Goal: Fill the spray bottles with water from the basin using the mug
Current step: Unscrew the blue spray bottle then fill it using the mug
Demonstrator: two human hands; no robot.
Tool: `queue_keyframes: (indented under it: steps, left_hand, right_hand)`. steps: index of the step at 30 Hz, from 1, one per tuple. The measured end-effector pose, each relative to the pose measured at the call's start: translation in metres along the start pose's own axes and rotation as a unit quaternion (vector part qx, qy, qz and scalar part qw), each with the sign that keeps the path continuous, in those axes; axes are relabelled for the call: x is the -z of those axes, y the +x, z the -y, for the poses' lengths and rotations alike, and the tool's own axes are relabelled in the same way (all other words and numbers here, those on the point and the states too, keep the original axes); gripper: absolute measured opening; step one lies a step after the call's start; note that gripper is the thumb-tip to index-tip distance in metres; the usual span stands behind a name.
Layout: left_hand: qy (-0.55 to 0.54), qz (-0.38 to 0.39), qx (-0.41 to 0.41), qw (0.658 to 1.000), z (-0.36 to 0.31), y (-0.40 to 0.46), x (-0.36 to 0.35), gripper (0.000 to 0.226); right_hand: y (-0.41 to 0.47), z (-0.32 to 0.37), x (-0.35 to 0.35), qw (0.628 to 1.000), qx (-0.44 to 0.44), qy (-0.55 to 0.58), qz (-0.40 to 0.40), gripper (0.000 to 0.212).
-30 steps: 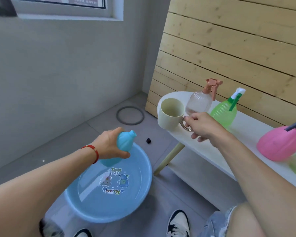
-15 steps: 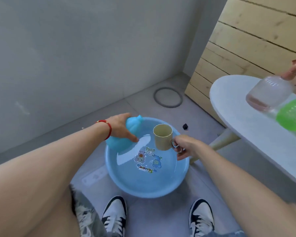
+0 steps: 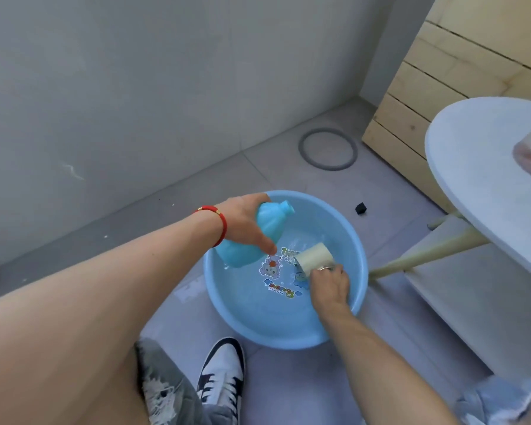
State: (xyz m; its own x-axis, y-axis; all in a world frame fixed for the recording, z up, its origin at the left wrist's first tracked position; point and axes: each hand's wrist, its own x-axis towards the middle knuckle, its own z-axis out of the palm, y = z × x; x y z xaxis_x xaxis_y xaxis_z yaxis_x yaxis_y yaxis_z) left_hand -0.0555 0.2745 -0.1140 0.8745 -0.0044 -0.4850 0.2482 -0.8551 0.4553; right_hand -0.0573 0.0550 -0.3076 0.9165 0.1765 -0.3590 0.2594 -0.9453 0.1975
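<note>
Tiled floor (image 3: 282, 167), blue basin (image 3: 357, 289) | left hand (image 3: 246, 222) grips bottle (image 3: 252, 237) — tilted | right hand (image 3: 330, 282) holds mug (image 3: 313, 256) by its handle — dipping in water

A grey ring (image 3: 328, 148) and a small black cube (image 3: 361, 207) are seen lying on the tiled floor (image 3: 196, 191), near a wooden slat wall (image 3: 417, 96).
</note>
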Motion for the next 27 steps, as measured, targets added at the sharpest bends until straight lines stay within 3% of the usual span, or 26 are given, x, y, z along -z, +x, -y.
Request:
queue_keyframes:
  steps: [5, 8, 10, 12, 14, 15, 17, 27]
  left_hand:
    - [-0.005, -0.001, 0.007, 1.0, 0.005, -0.001, 0.003, 0.075]
    - [-0.009, -0.007, 0.014, 1.0, 0.008, -0.002, 0.006, 0.073]
    - [-0.012, -0.015, 0.019, 1.0, 0.01, -0.002, 0.009, 0.069]
    - [-0.022, -0.028, 0.025, 0.999, 0.013, -0.003, 0.013, 0.065]
    - [-0.026, -0.044, 0.03, 0.998, 0.016, -0.005, 0.016, 0.064]
    - [-0.025, -0.05, 0.032, 0.998, 0.018, -0.006, 0.018, 0.065]
    - [-0.027, -0.057, 0.036, 0.997, 0.021, -0.008, 0.02, 0.067]
    - [-0.013, -0.076, -0.003, 0.997, 0.006, -0.013, 0.023, 0.063]
  right_hand:
    - [-0.008, 0.02, -0.004, 0.995, 0.04, 0.091, 0.028, 0.031]
    - [-0.006, 0.019, 0.0, 0.962, -0.033, 0.265, 0.06, 0.03]
    - [-0.004, 0.011, 0.005, 0.896, -0.085, 0.428, 0.078, 0.033]
    - [-0.001, 0.0, 0.01, 0.805, -0.103, 0.575, 0.103, 0.033]
    - [-0.005, -0.012, 0.02, 0.72, -0.08, 0.676, 0.135, 0.034]
    - [-0.008, -0.019, 0.03, 0.698, -0.056, 0.698, 0.148, 0.033]
    - [-0.012, -0.034, 0.05, 0.698, 0.0, 0.7, 0.153, 0.031]
    - [-0.039, -0.117, 0.223, 0.799, 0.137, 0.581, 0.076, 0.034]
